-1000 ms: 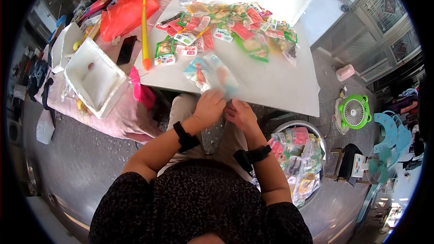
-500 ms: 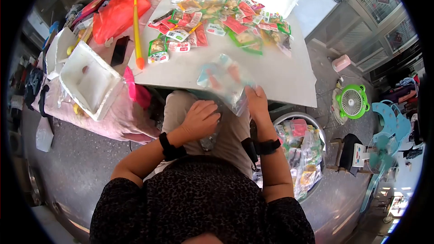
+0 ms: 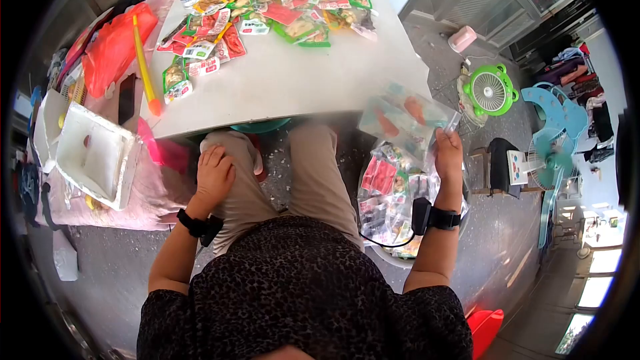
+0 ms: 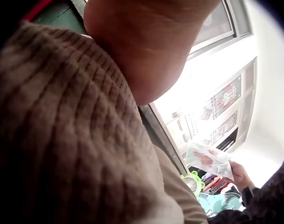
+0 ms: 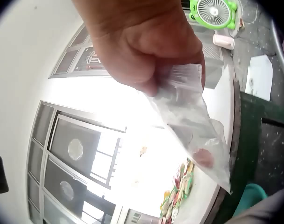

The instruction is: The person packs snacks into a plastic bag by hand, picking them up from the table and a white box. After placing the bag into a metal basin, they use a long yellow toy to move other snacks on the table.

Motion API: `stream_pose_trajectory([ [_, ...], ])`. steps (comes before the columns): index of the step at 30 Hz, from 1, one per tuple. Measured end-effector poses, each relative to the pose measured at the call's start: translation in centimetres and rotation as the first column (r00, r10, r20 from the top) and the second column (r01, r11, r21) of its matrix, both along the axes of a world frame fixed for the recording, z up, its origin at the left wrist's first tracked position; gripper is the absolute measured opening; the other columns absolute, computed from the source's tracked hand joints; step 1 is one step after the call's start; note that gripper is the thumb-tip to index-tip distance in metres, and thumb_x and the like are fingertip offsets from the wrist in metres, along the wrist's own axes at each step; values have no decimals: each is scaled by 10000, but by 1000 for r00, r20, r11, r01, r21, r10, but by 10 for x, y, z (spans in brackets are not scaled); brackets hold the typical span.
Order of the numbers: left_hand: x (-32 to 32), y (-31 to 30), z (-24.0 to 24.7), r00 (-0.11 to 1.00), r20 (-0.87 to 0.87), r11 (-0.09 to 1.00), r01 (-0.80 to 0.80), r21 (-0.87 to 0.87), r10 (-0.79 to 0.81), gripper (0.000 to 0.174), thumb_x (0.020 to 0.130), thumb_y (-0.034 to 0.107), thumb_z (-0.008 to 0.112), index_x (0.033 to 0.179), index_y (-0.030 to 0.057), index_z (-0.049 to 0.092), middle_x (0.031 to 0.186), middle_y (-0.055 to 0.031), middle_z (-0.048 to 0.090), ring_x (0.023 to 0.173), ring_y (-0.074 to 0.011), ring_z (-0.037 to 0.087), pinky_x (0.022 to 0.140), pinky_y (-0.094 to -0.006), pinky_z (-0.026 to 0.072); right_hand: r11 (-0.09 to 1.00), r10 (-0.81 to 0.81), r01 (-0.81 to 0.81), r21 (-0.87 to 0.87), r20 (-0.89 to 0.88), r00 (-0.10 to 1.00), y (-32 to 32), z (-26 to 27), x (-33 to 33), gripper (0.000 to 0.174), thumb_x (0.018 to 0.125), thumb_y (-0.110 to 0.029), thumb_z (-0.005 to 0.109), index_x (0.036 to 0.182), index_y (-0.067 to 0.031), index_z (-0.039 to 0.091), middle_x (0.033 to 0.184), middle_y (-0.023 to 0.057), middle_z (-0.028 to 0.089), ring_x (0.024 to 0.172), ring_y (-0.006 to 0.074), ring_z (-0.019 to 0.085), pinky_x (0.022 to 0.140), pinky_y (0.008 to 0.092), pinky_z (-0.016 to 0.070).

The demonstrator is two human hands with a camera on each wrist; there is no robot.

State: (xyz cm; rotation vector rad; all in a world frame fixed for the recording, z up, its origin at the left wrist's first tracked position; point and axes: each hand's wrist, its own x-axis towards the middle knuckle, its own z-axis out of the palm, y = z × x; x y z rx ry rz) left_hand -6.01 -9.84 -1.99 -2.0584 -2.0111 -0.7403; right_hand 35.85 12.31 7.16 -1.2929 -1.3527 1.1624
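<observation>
My right hand (image 3: 449,153) pinches the end of a clear plastic bag (image 3: 408,117) with reddish pieces inside, held above the basin of filled bags at the right. In the right wrist view the bag (image 5: 191,123) hangs from the curled fingers and thumb of the hand (image 5: 149,46). My left hand (image 3: 215,175) rests on the trouser leg, fingers relaxed and holding nothing; the left wrist view shows only part of that hand (image 4: 146,42) against the cloth. Several small colourful food packets (image 3: 287,12) lie heaped on the white table (image 3: 280,83).
A metal basin of bagged packets (image 3: 383,187) stands on the floor right of the legs. At the left are a white foam box (image 3: 97,153), a red bag (image 3: 113,50), a yellow stick (image 3: 143,63) and a phone (image 3: 127,99). A green fan (image 3: 492,92) stands at the right.
The right hand has carried the bag rightward from the table's front edge to above the basin. The left hand has let go of the bag and moved left onto the leg. The view has shifted right.
</observation>
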Motion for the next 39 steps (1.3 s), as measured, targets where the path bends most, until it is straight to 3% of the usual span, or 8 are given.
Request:
stream_pose_trajectory([
  [10, -2, -2, -6, 999, 11, 999, -39, -28, 39, 186, 621, 77, 561, 804, 51, 537, 1014, -123, 467, 1029, -307, 411, 852, -416, 313, 919, -333, 362, -156, 184, 925, -30, -51, 152, 171, 804, -216, 462, 797, -57, 524, 664, 3, 488, 541, 97, 448, 497, 257, 397],
  [17, -2, -4, -7, 999, 6, 998, -43, -44, 43, 199, 615, 80, 563, 811, 52, 540, 1009, -122, 470, 1023, -302, 419, 845, -416, 317, 934, -266, 336, -121, 392, 881, -44, -133, 194, 174, 734, -174, 481, 740, -6, 530, 666, 68, 516, 579, 159, 484, 507, 292, 388],
  [24, -3, -5, -8, 998, -3, 998, -63, -25, 63, 195, 624, 82, 565, 815, 50, 541, 1007, -120, 474, 1024, -305, 419, 849, -413, 314, 822, -413, 334, -461, -80, 907, -48, -189, 198, 94, 771, -90, 434, 823, -30, 485, 750, 58, 492, 624, 177, 505, 540, 320, 434],
  [25, -3, -5, -8, 998, -2, 998, -62, -26, 62, 194, 625, 81, 565, 815, 50, 541, 1006, -120, 475, 1023, -305, 419, 849, -412, 314, 698, -531, 449, -558, 18, 847, -51, -200, 197, 114, 774, -102, 433, 845, -22, 473, 770, 79, 488, 618, 202, 521, 505, 338, 436],
  [29, -3, -7, -7, 997, 0, 997, -72, -38, 72, 191, 626, 76, 566, 813, 48, 539, 1005, -122, 475, 1022, -308, 419, 848, -411, 314, 478, -408, 665, -574, 525, 747, -85, -241, 220, 156, 724, -120, 447, 812, 8, 459, 682, 127, 483, 481, 241, 529, 336, 339, 373],
  [30, -3, -7, -7, 998, 0, 997, -70, -33, 70, 192, 625, 77, 567, 813, 48, 538, 1004, -122, 475, 1022, -308, 418, 848, -411, 314, 532, -274, 629, -567, 587, 761, -90, -244, 223, 145, 711, -111, 435, 796, 5, 457, 636, 123, 471, 454, 241, 522, 306, 328, 346],
  [35, -5, -7, -7, 997, 27, 997, -70, -35, 71, 198, 620, 73, 574, 812, 42, 533, 989, -120, 479, 1010, -308, 429, 837, -409, 322, 548, -474, 646, -532, 439, 763, -63, -213, 212, 99, 709, -112, 461, 768, -32, 456, 634, 84, 477, 463, 199, 496, 387, 292, 381],
  [39, -14, -10, -2, 982, 175, 996, -83, 29, 77, 205, 627, 66, 575, 825, 34, 535, 960, -131, 497, 956, -315, 459, 815, -395, 360, 827, -260, 354, -437, 261, 930, -19, -148, 148, 101, 726, -126, 463, 712, -31, 496, 591, 44, 505, 490, 134, 534, 372, 229, 364],
])
